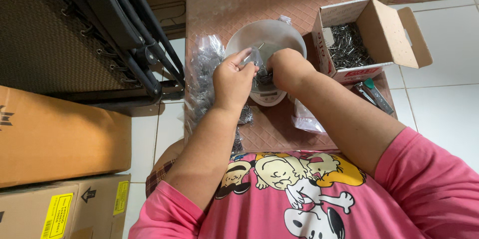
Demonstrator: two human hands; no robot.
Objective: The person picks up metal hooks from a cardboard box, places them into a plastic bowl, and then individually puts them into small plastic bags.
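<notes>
A small clear plastic bag (pixel 254 59) of nails is held pinched between the closed fingers of the left hand (pixel 233 80) and right hand (pixel 285 68), directly above the white scale bowl (pixel 272 36), its mouth tilted up-right, equally near both hands.

Open cardboard box (pixel 379 29) sitting right on bench (pixel 234 4), holding what looks like small metal nails; brown cartons (pixel 55 134) standing left; dark folding frame (pixel 124 34) leaning nearby.
</notes>
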